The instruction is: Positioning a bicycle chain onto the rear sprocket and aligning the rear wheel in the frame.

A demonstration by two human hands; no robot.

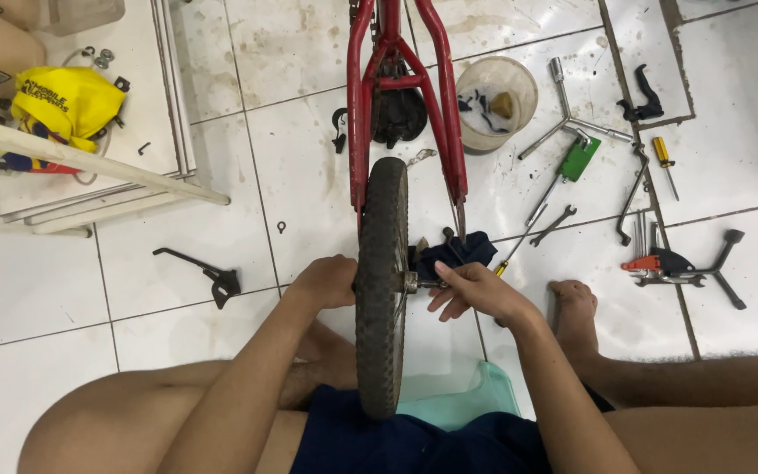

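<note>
A small bicycle wheel (382,281) with a knobbly black tyre is held upright between the seated person's knees, just below the open ends of the red frame (401,83), and the step in hand is judged to be work at its axle (416,283). The left hand (325,281) is closed against the hub on its side, while the fingers of the right hand (475,291) are pinched around the axle end on the other. The next move probably calls for steady counter-holding so the axle fittings can be turned.
</note>
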